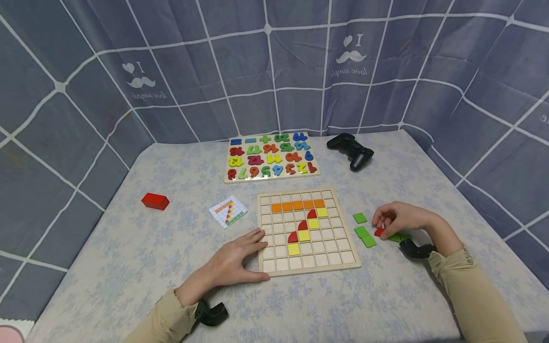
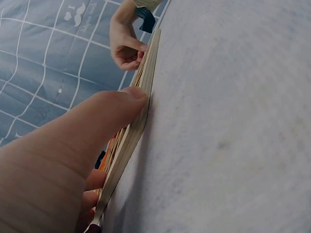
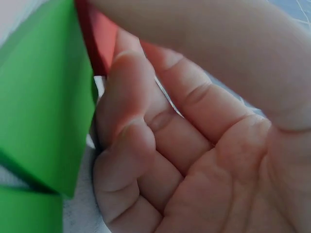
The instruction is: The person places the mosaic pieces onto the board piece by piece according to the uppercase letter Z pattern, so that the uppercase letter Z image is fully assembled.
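Note:
A wooden grid board [image 1: 320, 247] lies in the middle of the head view. On it are a row of orange squares [image 1: 298, 205] and a diagonal of yellow squares [image 1: 303, 235] with red quarter-circle pieces [image 1: 302, 226]. My left hand [image 1: 233, 259] rests at the board's near left corner, thumb on the front rim and fingers spread along the left side. Right of the board, my right hand [image 1: 399, 219] pinches a red piece [image 3: 99, 39] between thumb and forefinger, close over green tiles [image 1: 364, 237]. Some green tiles are partly hidden beneath that hand.
A pattern card [image 1: 228, 211] lies left of the board, and a red block [image 1: 156, 201] farther left. Behind stand a number puzzle board [image 1: 272, 177] and a black game controller [image 1: 351, 150]. A grey-blue checked curtain [image 1: 240, 62] borders the table.

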Action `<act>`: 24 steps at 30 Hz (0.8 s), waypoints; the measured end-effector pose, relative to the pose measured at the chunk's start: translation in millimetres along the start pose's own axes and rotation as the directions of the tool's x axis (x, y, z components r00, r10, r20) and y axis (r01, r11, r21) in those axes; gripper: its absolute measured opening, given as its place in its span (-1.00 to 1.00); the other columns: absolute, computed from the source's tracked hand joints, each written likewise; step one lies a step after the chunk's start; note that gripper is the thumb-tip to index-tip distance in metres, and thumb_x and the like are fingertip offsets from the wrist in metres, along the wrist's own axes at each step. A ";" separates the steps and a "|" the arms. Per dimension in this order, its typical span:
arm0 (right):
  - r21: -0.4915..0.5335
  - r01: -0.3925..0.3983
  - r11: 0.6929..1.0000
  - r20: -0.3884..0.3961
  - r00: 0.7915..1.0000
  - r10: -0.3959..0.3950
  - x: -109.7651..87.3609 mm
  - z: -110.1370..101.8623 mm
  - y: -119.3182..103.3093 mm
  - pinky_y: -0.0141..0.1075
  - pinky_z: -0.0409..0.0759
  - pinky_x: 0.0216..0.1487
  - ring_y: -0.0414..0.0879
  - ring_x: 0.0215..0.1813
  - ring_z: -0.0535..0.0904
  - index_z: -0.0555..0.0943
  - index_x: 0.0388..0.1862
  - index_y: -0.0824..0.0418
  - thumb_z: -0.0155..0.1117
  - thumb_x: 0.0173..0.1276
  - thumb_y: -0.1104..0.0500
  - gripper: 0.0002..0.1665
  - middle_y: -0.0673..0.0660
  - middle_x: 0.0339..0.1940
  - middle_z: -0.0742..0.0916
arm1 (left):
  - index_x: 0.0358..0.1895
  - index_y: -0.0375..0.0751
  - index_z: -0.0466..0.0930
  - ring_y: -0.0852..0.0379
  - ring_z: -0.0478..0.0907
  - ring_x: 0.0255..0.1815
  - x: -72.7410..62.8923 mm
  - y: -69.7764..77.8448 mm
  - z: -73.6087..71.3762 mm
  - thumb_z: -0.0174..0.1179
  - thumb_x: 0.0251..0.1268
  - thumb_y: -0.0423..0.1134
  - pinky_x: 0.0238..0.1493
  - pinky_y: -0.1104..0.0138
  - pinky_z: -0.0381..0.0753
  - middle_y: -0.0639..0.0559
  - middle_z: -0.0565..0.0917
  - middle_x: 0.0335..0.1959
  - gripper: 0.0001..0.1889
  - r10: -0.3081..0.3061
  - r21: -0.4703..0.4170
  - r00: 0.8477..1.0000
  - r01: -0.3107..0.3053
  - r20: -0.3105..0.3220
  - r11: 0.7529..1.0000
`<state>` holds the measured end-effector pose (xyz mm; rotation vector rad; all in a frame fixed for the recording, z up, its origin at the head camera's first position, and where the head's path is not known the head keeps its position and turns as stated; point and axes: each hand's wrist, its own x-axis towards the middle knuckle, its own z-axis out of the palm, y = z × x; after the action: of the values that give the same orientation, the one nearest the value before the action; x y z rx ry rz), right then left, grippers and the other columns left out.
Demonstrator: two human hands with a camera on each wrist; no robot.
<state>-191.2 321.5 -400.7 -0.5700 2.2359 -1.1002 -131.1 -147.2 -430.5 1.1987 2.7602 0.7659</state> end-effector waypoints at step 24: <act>-0.107 0.164 0.981 0.131 0.980 -0.150 61.5 24.8 -75.4 -0.36 0.54 -0.35 -0.18 -0.41 0.54 0.66 -0.30 0.25 0.40 0.16 0.20 -0.83 0.02 -0.44 0.70 | 0.27 -0.18 0.45 0.10 0.08 0.44 -0.5 1.5 -1.8 0.23 0.02 0.34 0.31 0.13 0.28 -0.07 0.26 0.40 -0.17 -0.003 -0.003 1.000 0.003 0.009 1.000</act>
<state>-211.5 228.0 -370.6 -0.8534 2.1883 -0.9852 -130.2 -147.4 -428.3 1.1948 2.7518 0.7623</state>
